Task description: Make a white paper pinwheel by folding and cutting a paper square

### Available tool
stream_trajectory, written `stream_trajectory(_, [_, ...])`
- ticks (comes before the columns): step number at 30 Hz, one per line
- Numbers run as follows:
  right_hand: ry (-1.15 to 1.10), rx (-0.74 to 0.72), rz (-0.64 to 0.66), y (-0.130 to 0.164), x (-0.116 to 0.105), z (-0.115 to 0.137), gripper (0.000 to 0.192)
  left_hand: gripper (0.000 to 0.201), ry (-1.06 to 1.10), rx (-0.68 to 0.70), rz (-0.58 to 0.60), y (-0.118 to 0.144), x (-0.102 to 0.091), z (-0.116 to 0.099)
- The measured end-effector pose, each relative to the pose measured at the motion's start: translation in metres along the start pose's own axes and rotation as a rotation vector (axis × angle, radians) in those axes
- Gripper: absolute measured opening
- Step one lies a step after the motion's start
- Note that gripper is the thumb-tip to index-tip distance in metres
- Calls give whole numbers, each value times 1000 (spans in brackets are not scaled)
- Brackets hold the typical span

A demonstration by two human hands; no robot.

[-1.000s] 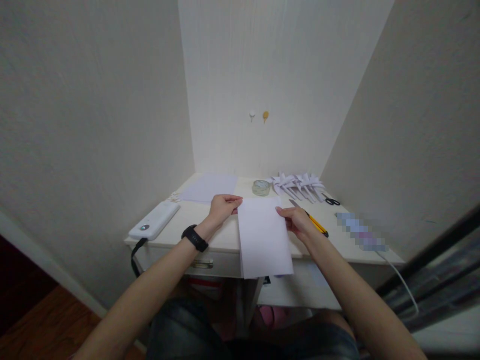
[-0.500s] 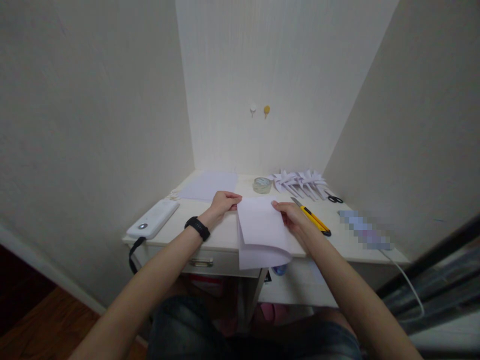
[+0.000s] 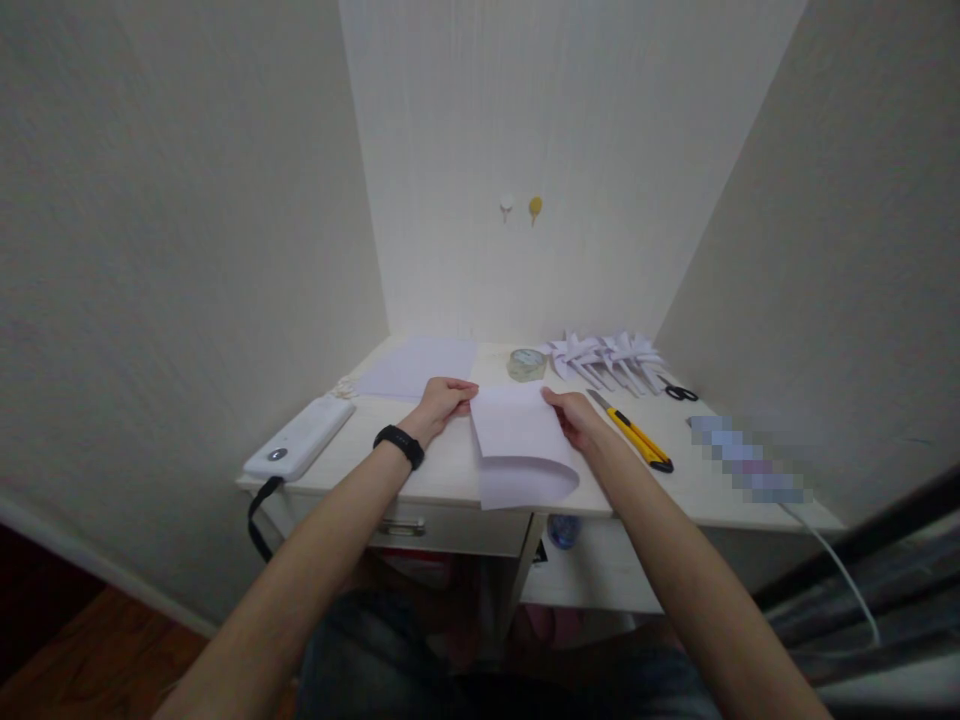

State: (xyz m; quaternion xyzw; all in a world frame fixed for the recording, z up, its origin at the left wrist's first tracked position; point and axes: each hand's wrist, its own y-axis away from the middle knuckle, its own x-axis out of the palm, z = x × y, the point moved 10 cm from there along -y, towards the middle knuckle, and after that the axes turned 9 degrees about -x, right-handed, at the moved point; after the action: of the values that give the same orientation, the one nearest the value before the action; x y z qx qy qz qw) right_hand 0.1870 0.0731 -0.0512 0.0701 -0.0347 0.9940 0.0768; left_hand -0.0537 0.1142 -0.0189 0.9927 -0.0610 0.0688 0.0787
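Observation:
A white sheet of paper (image 3: 521,425), bent over on itself with its two layers apart at the near side, is held above the front of the white desk (image 3: 442,470). My left hand (image 3: 444,402) pinches its far left corner, a black band on the wrist. My right hand (image 3: 574,412) grips the far right corner between thumb and fingers. Just right of that hand lies a yellow utility knife (image 3: 637,438) with its blade out. A roll of clear tape (image 3: 526,364) sits behind the paper.
Several folded paper pinwheels (image 3: 604,358) lie at the back right, with black-handled scissors (image 3: 681,392) beside them. Flat paper (image 3: 420,366) rests at the back left. A white power bank (image 3: 300,440) stands at the left edge; a blurred-out phone-like object (image 3: 746,460) with a cable is at right.
The paper's near edge has risen and moved away from me, and its upper layer has shifted up. Both hands keep their hold on the far corners. The view has shifted slightly.

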Motion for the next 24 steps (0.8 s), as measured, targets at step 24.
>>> stream_trajectory(24, [-9,44,64,13,5,3,12,21,27,30,36,-14,-14,6])
